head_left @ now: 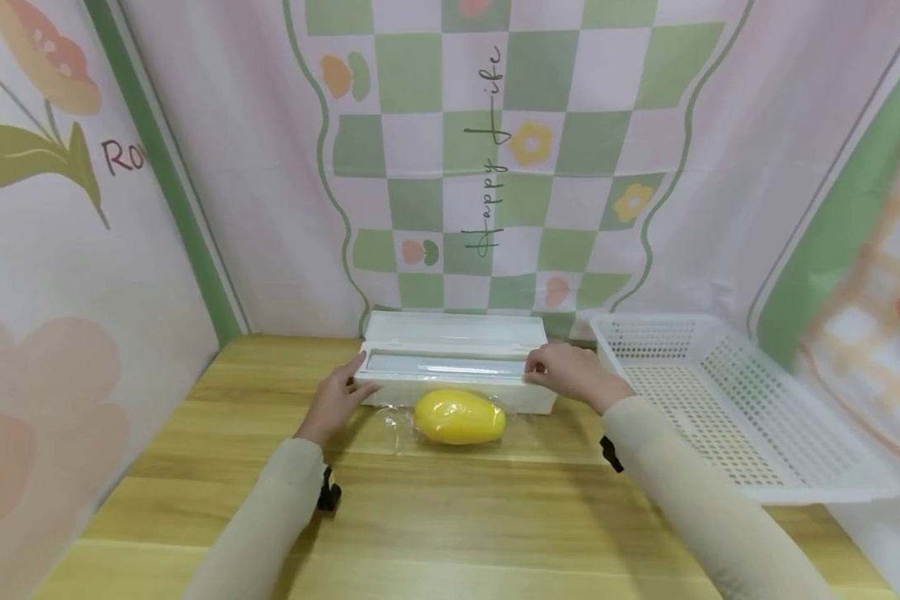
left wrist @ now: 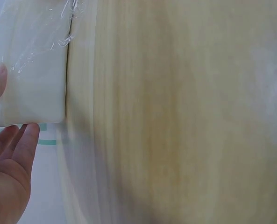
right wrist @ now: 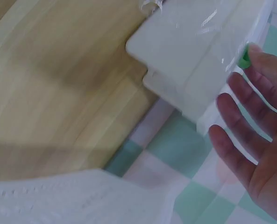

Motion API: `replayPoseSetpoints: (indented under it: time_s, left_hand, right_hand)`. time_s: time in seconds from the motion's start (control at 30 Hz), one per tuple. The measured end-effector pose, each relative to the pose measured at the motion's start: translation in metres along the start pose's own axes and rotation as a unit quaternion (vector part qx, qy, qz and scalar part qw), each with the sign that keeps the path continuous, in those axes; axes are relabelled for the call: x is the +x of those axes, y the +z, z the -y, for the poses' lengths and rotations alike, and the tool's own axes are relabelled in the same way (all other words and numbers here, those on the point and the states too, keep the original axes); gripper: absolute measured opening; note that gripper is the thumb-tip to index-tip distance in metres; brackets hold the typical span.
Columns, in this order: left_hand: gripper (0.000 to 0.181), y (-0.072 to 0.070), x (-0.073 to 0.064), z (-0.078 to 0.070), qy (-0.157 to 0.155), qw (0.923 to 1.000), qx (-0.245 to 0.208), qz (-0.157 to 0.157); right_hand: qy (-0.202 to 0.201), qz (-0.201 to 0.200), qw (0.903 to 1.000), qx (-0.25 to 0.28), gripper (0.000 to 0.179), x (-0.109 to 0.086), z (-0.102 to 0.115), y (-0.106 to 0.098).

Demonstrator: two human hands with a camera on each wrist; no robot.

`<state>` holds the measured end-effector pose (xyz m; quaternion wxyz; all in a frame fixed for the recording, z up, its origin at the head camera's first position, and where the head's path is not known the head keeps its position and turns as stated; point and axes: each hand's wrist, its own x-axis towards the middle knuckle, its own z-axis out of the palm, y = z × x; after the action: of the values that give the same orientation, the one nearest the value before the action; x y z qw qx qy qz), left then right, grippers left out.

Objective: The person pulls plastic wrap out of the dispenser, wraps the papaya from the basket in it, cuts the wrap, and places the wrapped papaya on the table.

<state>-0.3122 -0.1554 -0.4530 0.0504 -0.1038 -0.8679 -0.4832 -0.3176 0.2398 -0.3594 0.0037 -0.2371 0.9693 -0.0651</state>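
A white cling film dispenser [head_left: 532, 402] stands on the table with its lid [head_left: 457, 327] raised at the back and a film roll [head_left: 450, 365] inside. My left hand [head_left: 335, 404] grips its left end, thumb on the front wall and fingers against the end face. At the right end, my right hand [head_left: 573, 373] pinches a small green slide cutter [right wrist: 244, 58] between thumb and index finger; the other fingers are spread. Clear film [head_left: 396, 427] hangs over the dispenser's front and spreads on the table. A yellow mango-like fruit [head_left: 459, 417] lies there, film around it.
To the right, a white perforated plastic basket [head_left: 825, 492] overhangs the table edge. The wooden table [head_left: 457, 517] meets a checked, printed cloth [head_left: 472, 196] right behind the dispenser. Another printed cloth [head_left: 82, 333] hangs along the left side.
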Motion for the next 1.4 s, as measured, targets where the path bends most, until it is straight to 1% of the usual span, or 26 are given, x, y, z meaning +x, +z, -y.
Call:
replayPoseSetpoints:
  time_s: [0.13, 0.3, 0.4, 0.57, 0.63, 0.7, 0.83, 0.9, 0.93, 0.97, 1.0, 1.03, 1.1, 1.13, 1.17, 1.2, 1.23, 1.3, 1.33, 1.37, 1.4]
  left_hand:
    - [0.073, -0.001, 0.000, 0.000, -0.005, 1.0000, -0.006, -0.002]
    - [0.072, 0.000, 0.000, -0.004, -0.012, 0.9999, -0.011, 0.005]
    - [0.072, 0.001, 0.001, -0.004, -0.015, 0.9998, -0.013, 0.009]
    - [0.074, -0.001, 0.002, 0.001, -0.022, 0.9992, -0.033, 0.009]
    - [0.076, -0.003, 0.002, 0.003, -0.035, 0.9981, -0.049, 0.012]
    - [0.077, -0.007, 0.002, 0.006, -0.050, 0.9964, -0.066, 0.020]
    - [0.078, -0.014, 0.003, 0.009, -0.079, 0.9911, -0.095, 0.048]
    - [0.080, -0.017, 0.002, 0.009, -0.083, 0.9893, -0.096, 0.072]
    - [0.080, -0.018, 0.002, 0.008, -0.079, 0.9893, -0.092, 0.081]
    - [0.080, -0.019, 0.001, 0.006, -0.070, 0.9906, -0.083, 0.083]
    - [0.079, -0.018, 0.001, 0.004, -0.051, 0.9930, -0.072, 0.078]
    - [0.076, -0.017, -0.001, 0.001, -0.029, 0.9958, -0.060, 0.063]
    - [0.065, -0.014, -0.003, -0.007, 0.028, 0.9989, -0.032, 0.018]
    - [0.058, -0.011, -0.005, -0.013, 0.059, 0.9981, -0.017, -0.009]
    - [0.051, -0.008, -0.007, -0.020, 0.092, 0.9952, 0.001, -0.032]
    - [0.046, -0.004, -0.008, -0.027, 0.124, 0.9909, 0.020, -0.048]
    - [0.041, 0.001, -0.010, -0.034, 0.148, 0.9868, 0.036, -0.054]
    - [0.037, 0.010, -0.014, -0.048, 0.193, 0.9773, 0.077, -0.043]
    - [0.037, 0.015, -0.017, -0.054, 0.211, 0.9718, 0.100, -0.032]
    - [0.039, 0.021, -0.018, -0.058, 0.232, 0.9640, 0.128, -0.021]
    - [0.043, 0.026, -0.019, -0.062, 0.245, 0.9575, 0.152, -0.010]
  right_hand:
    - [-0.003, 0.007, 0.9999, 0.012, 0.013, -0.004, -0.011, -0.004]
    - [0.001, 0.017, 0.9998, 0.013, 0.013, -0.011, -0.019, -0.007]
    - [0.002, 0.017, 0.9996, 0.023, 0.011, -0.015, -0.023, -0.009]
    - [0.012, 0.022, 0.9992, 0.032, 0.009, -0.020, -0.029, -0.010]
    - [0.015, 0.024, 0.9992, 0.029, 0.010, -0.021, -0.030, -0.009]
    - [0.012, 0.022, 0.9992, 0.030, 0.011, -0.020, -0.029, -0.008]
    - [0.015, 0.025, 0.9989, 0.037, 0.013, -0.019, -0.026, -0.007]
    - [0.019, 0.038, 0.9981, 0.045, 0.016, -0.019, -0.023, -0.007]
    - [0.023, 0.045, 0.9975, 0.049, 0.018, -0.019, -0.022, -0.007]
    - [0.026, 0.053, 0.9969, 0.051, 0.022, -0.020, -0.020, -0.007]
    - [0.027, 0.057, 0.9969, 0.047, 0.027, -0.021, -0.019, -0.007]
    - [0.028, 0.058, 0.9972, 0.038, 0.033, -0.021, -0.016, -0.007]
    - [0.027, 0.043, 0.9987, 0.006, 0.041, -0.023, -0.007, -0.006]
    - [0.025, 0.027, 0.9993, -0.010, 0.044, -0.024, 0.000, -0.006]
    - [0.021, 0.006, 0.9994, -0.027, 0.045, -0.025, 0.006, -0.005]
    - [0.014, -0.018, 0.9990, -0.039, 0.045, -0.025, 0.014, -0.004]
    - [0.009, -0.038, 0.9984, -0.040, 0.045, -0.026, 0.022, -0.002]
    - [-0.009, -0.072, 0.9970, -0.027, 0.045, -0.027, 0.037, 0.002]
    - [-0.018, -0.080, 0.9966, -0.014, 0.047, -0.027, 0.045, 0.006]
    - [-0.026, -0.083, 0.9962, 0.001, 0.049, -0.027, 0.051, 0.010]
    - [-0.032, -0.081, 0.9961, 0.016, 0.052, -0.028, 0.057, 0.015]
